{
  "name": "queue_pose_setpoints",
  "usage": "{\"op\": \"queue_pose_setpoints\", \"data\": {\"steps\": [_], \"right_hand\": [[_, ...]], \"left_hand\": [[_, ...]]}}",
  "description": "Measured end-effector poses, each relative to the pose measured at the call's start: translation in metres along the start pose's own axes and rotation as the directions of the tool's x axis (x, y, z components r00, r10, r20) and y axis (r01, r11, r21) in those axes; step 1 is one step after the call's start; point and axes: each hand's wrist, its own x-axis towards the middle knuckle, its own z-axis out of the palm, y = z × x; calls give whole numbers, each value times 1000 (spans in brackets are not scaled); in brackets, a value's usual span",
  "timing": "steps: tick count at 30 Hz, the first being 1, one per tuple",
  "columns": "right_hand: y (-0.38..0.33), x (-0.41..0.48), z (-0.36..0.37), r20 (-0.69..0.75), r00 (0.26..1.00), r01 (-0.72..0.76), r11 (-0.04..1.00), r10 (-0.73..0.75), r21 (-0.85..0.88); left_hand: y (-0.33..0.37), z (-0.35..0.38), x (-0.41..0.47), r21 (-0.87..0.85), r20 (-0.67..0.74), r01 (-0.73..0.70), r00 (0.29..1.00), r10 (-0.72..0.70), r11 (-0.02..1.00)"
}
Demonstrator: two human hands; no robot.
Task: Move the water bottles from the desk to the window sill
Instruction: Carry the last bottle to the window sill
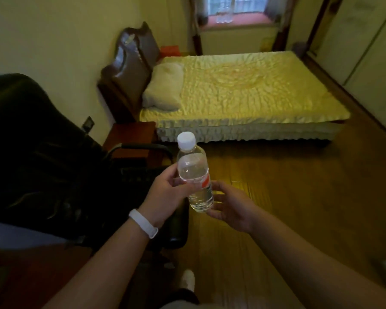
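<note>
A clear water bottle (193,172) with a white cap and a red-and-white label hangs in mid-air in front of me, tilted slightly left. My left hand (165,188), with a white band on its wrist, pinches the bottle at its middle. My right hand (230,206) cups the bottle's lower end, its fingers curved around the base. Far off at the top of the view, the pink window sill (239,24) carries several clear bottles (224,17) standing together under the window.
A black office chair (42,152) fills the left side, close to my left arm. A bed with a yellow cover (243,92) lies between me and the window. A small wooden nightstand (132,134) stands beside it. Wooden floor (288,197) stretches to the right, along white wardrobe doors (370,41).
</note>
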Motion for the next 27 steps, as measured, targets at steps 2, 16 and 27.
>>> {"op": "queue_pose_setpoints", "data": {"steps": [2, 16, 27], "right_hand": [[-4, 1, -22, -68, 998, -12, 999, 15, 45], [-99, 94, -102, -406, 914, 149, 952, -29, 266], [-182, 141, -143, -510, 854, 245, 942, -99, 229]], "left_hand": [[-10, 15, 23, -17, 78, 14, 997, -13, 1000], [-22, 69, 253, -62, 441, 65, 897, -31, 996], [-5, 99, 372, -96, 558, 60, 830, 3, 994]]}}
